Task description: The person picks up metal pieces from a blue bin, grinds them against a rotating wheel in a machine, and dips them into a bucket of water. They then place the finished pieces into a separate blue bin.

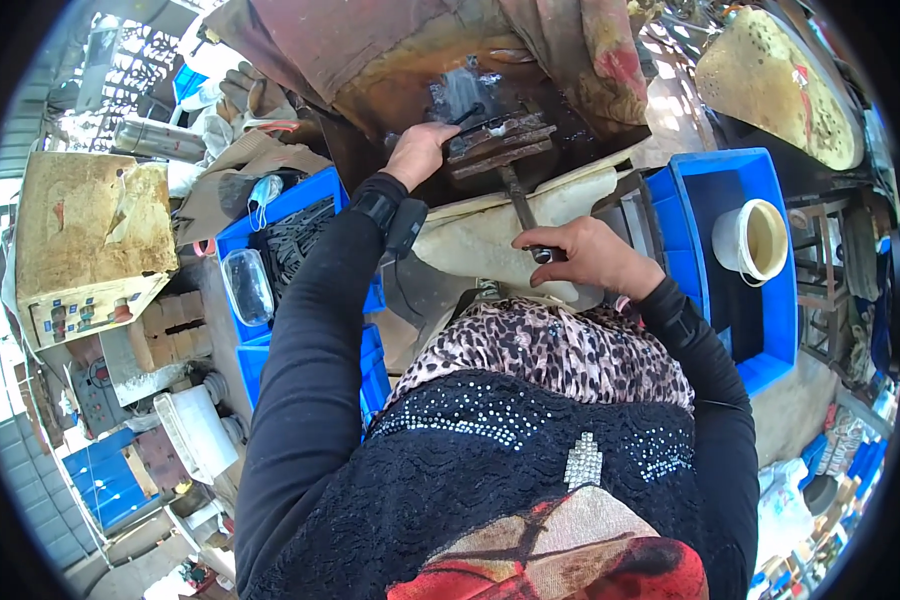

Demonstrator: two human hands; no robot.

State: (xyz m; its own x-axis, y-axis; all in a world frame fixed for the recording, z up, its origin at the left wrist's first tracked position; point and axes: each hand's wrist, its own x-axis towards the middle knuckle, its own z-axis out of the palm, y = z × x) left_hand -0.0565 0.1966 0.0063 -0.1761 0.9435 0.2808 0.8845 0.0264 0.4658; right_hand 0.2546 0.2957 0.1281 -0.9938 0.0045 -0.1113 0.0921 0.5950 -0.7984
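Note:
My left hand point(420, 155) is closed, its fingertips pinching a small dark metal piece point(467, 118) at the left end of a rusty clamp point(500, 150). Toward me from the clamp runs a metal handle bar point(517, 195). At the bar's near end, the thumb and fingers of my right hand point(595, 258) close around its shiny tip point(544, 255). Behind the clamp, a whitish wet patch point(460, 92) shows on the brown, stained inside of the machine housing point(390, 90). The exact shape of the small piece cannot be made out.
A blue crate point(315, 195) of dark strip-like parts stands on the left, a clear plastic box point(247, 287) at its edge. On the right a blue bin point(685, 200) holds a white bucket point(750, 240). Stained cloth point(600, 60) drapes over the housing. A dirty control box point(95, 225) stands far left.

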